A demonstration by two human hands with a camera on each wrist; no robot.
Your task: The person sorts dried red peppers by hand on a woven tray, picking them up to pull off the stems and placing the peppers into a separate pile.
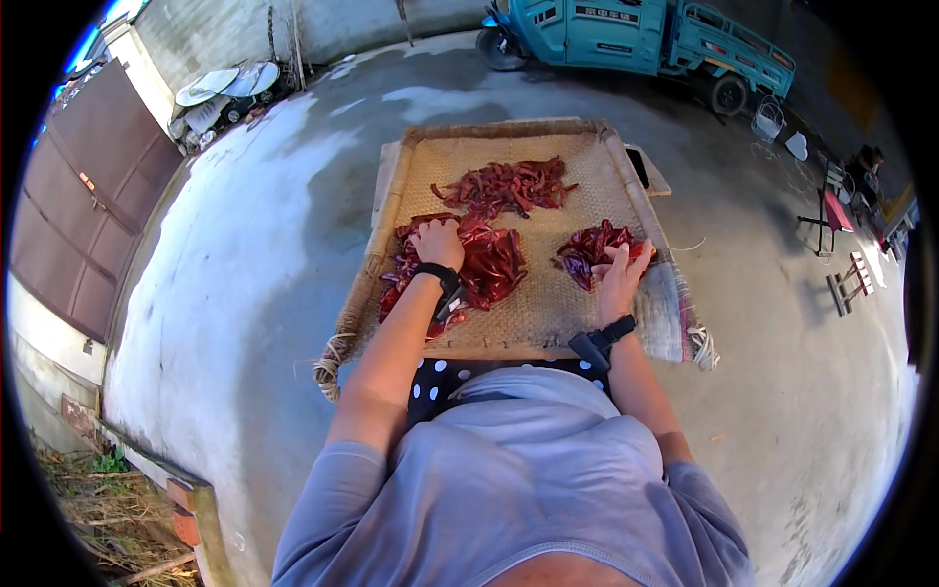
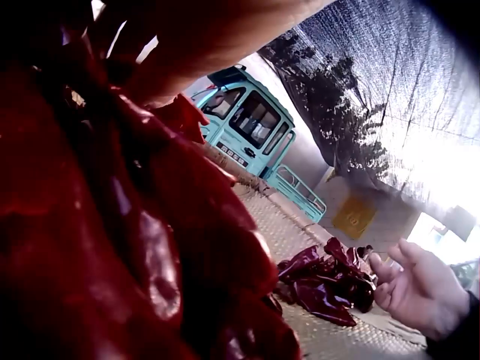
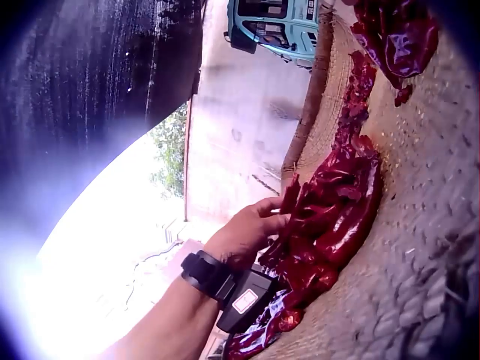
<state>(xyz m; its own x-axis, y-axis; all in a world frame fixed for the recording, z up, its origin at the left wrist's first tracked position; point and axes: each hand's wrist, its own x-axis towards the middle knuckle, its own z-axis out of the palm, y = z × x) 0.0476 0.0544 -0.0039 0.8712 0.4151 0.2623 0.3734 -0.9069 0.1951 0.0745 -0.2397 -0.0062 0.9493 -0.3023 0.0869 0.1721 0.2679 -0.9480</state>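
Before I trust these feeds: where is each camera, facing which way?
Head: on the head, facing forward, down at the tray; arms and torso show.
Left wrist: on that wrist, facing across peppers; right hand shows, blurred skin above.
Right wrist: on that wrist, facing across the tray; left hand and forearm show.
Both wrist views share the teal vehicle.

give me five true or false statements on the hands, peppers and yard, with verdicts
1. The left hand touches the left pepper pile on the woven tray. True.
2. The tray holds only two pepper piles. False: it holds three.
3. A turquoise vehicle stands beyond the tray. True.
4. The right hand is at the left pepper pile. False: it is at the right pepper pile.
5. A black wristband sits behind each hand. True.
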